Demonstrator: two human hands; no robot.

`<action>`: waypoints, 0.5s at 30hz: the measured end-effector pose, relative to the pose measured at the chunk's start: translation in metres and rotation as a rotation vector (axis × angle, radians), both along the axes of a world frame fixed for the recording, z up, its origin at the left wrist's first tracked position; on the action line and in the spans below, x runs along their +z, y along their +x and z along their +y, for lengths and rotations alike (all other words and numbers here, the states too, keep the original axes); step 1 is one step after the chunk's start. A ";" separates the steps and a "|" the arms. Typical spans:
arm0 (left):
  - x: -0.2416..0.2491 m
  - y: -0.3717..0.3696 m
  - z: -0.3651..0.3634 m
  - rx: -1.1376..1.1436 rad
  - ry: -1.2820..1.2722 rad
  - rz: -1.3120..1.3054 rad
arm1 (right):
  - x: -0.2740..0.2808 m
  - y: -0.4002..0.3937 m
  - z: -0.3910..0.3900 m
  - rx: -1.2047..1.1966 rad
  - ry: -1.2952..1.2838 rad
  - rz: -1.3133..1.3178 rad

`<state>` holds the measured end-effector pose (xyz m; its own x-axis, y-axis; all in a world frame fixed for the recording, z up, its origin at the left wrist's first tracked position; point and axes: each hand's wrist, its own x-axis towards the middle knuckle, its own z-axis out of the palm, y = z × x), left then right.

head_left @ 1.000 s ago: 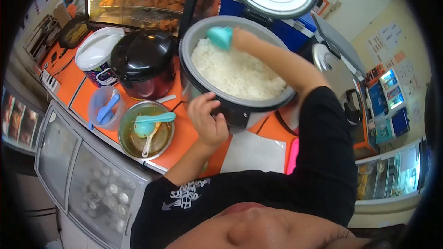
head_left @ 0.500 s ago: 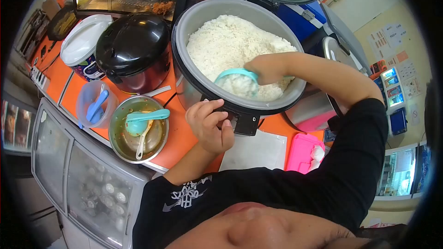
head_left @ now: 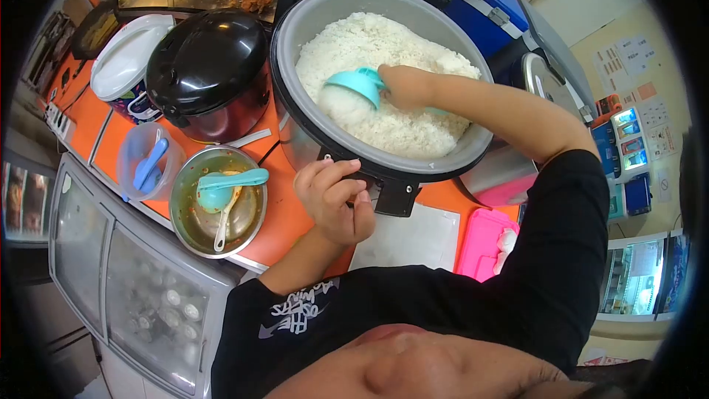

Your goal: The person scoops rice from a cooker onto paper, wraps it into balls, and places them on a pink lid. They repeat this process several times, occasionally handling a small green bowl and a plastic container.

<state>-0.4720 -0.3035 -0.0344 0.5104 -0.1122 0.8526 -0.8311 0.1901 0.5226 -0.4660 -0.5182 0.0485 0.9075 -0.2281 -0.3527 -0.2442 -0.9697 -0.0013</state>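
White rice [head_left: 399, 44] fills a large grey cooker pot [head_left: 295, 22] with its lid raised behind. My right hand [head_left: 406, 89] grips the handle of a turquoise scoop [head_left: 356, 86]; the scoop is tilted over the left part of the rice, with a rounded clump of rice at its mouth. At the pot's front rim, beside the black latch [head_left: 395, 197], is my left hand [head_left: 336, 199], its fingers loosely curled and apart, holding nothing visible.
Left of the pot are a closed black cooker [head_left: 209, 66], a white-lidded container [head_left: 129, 63], a clear tub [head_left: 151, 159] with blue utensils, and a metal bowl [head_left: 181, 210] holding a turquoise scoop and white spoon. A pink container [head_left: 480, 247] lies front right.
My right hand and the scoop have moved left and slightly up across the rice, and the scoop has turned over more. My left hand has stayed near the front rim.
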 end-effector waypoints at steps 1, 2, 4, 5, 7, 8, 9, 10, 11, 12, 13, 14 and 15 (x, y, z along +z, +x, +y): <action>0.000 0.000 0.000 0.003 -0.002 0.003 | -0.005 0.004 0.000 0.033 0.032 0.076; 0.000 0.001 -0.002 0.010 -0.008 0.002 | -0.007 0.001 -0.001 0.039 0.026 0.075; -0.002 0.000 -0.002 0.017 -0.029 0.001 | 0.018 -0.014 0.042 -0.116 0.204 0.280; -0.002 -0.002 0.000 0.011 -0.027 0.002 | 0.021 -0.024 0.047 -0.122 0.207 0.281; -0.002 -0.001 -0.002 0.035 -0.033 0.004 | 0.034 -0.039 0.046 0.026 0.171 0.119; -0.003 -0.003 -0.002 0.033 -0.034 0.014 | 0.040 -0.044 0.046 0.023 0.171 0.128; -0.002 -0.004 -0.002 0.036 -0.037 0.017 | 0.051 -0.046 0.048 -0.007 0.149 0.182; -0.002 -0.003 -0.003 0.040 -0.042 0.016 | 0.059 -0.046 0.049 -0.036 0.126 0.232; -0.003 -0.003 -0.003 0.041 -0.044 0.022 | 0.063 -0.047 0.046 -0.035 0.123 0.238; -0.003 -0.002 -0.002 0.031 -0.038 0.021 | 0.067 -0.046 0.044 0.011 0.135 0.203; -0.004 -0.002 -0.001 0.016 -0.029 0.020 | 0.067 -0.045 0.043 0.053 0.152 0.168; -0.006 -0.003 -0.001 0.012 -0.025 0.025 | 0.059 -0.040 0.037 0.048 0.157 0.172; -0.007 -0.004 -0.002 0.005 -0.036 0.018 | 0.044 -0.032 0.023 -0.081 0.264 0.304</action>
